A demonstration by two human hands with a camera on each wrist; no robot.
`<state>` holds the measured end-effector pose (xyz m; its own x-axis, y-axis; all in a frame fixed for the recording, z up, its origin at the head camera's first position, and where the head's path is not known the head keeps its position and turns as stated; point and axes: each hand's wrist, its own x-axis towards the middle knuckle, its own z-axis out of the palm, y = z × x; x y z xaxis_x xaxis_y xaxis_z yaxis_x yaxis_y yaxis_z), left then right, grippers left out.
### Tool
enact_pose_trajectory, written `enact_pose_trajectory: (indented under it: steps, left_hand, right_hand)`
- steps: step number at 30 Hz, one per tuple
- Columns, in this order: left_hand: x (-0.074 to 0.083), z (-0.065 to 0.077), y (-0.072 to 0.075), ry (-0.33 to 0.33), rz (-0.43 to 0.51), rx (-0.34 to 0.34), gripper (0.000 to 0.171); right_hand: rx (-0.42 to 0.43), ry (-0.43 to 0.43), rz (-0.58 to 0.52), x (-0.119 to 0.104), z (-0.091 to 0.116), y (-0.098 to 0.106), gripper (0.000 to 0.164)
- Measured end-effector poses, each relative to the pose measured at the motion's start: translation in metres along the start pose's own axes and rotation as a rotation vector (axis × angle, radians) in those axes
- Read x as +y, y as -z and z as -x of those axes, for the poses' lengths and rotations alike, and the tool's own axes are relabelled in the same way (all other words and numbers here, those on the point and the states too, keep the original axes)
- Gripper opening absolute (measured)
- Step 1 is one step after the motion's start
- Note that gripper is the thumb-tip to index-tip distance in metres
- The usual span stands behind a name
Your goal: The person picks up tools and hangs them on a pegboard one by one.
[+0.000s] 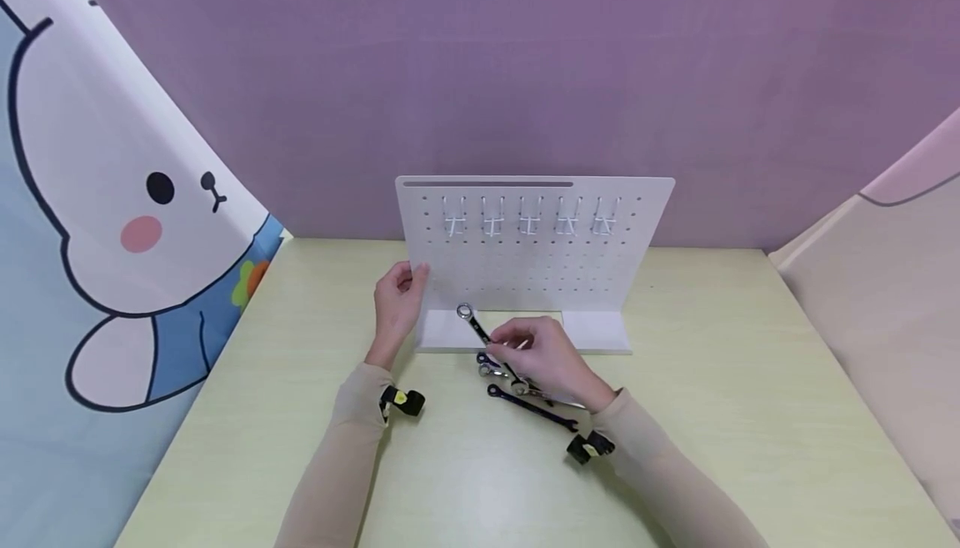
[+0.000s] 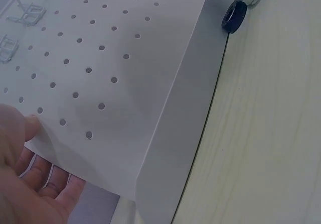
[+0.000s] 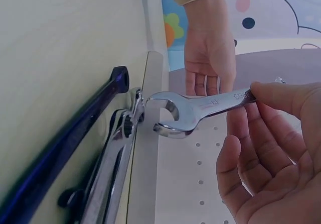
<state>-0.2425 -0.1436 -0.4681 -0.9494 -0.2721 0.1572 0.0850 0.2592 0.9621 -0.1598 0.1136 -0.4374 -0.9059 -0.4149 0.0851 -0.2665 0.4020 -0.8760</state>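
Note:
My right hand (image 1: 543, 352) pinches a chrome combination wrench (image 3: 198, 108) by its shank, between thumb and fingers. Its ring end points up toward the board in the head view, and the open jaw faces the right wrist camera. At the white pegboard's (image 1: 517, 266) left edge, my left hand (image 1: 397, 306) grips it, thumb (image 2: 32, 127) on the front face and fingers behind. Below the right hand lie several more wrenches: a dark one (image 1: 532, 408) nearest me and chrome ones (image 3: 115, 169) beside it, partly hidden by the hand.
Several wire hooks (image 1: 529, 224) line the pegboard's upper part in a row. Its white base (image 1: 597, 333) stands on the pale wooden table (image 1: 720, 381). Behind is a purple backdrop (image 1: 525, 56), with a cartoon-printed cloth (image 1: 97, 164) at the left.

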Motion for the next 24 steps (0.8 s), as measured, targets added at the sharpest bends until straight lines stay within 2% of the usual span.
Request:
enact_pose_trajectory:
  steps: [9,18,24]
  left_hand:
    - [-0.001,-0.001,-0.001,-0.007,-0.015,-0.006,0.035]
    - [-0.003,-0.001,-0.002,-0.014,-0.009,-0.003,0.034]
    - [-0.002,-0.002,-0.002,-0.006,0.001,-0.007,0.034]
  right_hand:
    - [0.07,0.043,0.036,-0.003,-0.013,-0.001,0.012]
    - [0.082,0.056,-0.022,-0.009,-0.02,-0.002,0.014]
    - [0.098,0.071,-0.009,-0.014,-0.027,-0.002,0.015]
